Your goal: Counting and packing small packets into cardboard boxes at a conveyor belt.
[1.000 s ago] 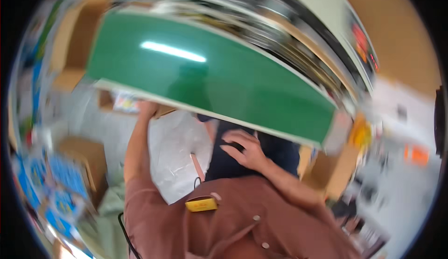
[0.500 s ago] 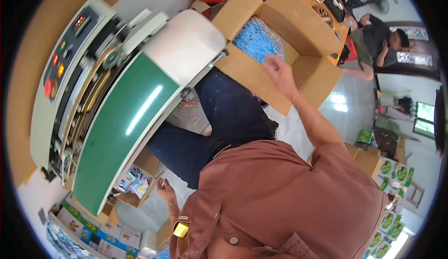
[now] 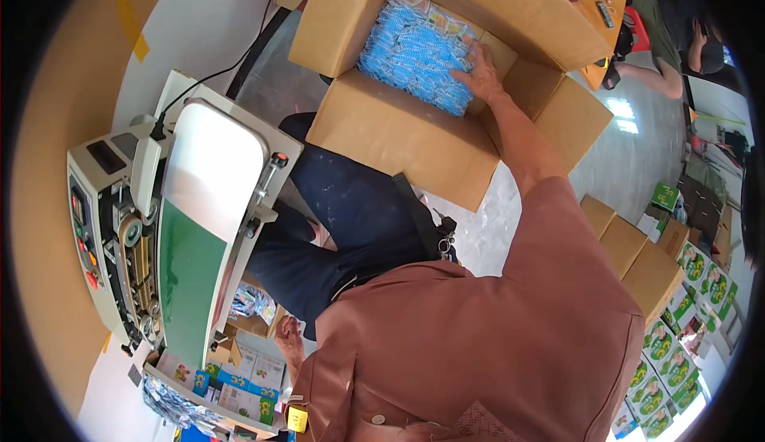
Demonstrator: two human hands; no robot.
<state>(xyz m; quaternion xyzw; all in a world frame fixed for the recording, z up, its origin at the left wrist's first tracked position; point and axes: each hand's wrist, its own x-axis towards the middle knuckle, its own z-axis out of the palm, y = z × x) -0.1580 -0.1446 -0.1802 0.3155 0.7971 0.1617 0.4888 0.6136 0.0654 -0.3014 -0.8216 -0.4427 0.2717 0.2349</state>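
My right hand (image 3: 481,75) is inside a large open cardboard box (image 3: 406,159), at the right side of a heap of small blue-and-white packets (image 3: 414,59). Its fingers are stretched out, and the fingertips reach the edge of the heap. No packet shows in its grip. My left hand (image 3: 288,340) hangs low beside my body, near the machine's front edge. Its fingers are loosely bent and partly apart, with nothing plainly held. A machine with a green conveyor belt (image 3: 190,275) and a pale metal end plate (image 3: 215,167) stands on my left.
A smaller carton of packets (image 3: 253,302) sits beneath the machine. Stacked brown cartons (image 3: 625,247) stand behind my right side. A power cord (image 3: 231,67) runs from the machine. Beyond the box, a person (image 3: 665,43) sits by a wooden table (image 3: 610,3).
My right hand has moved from above the box's near flap into the box, onto the packets. The view has turned toward the box, and the machine now appears farther left.
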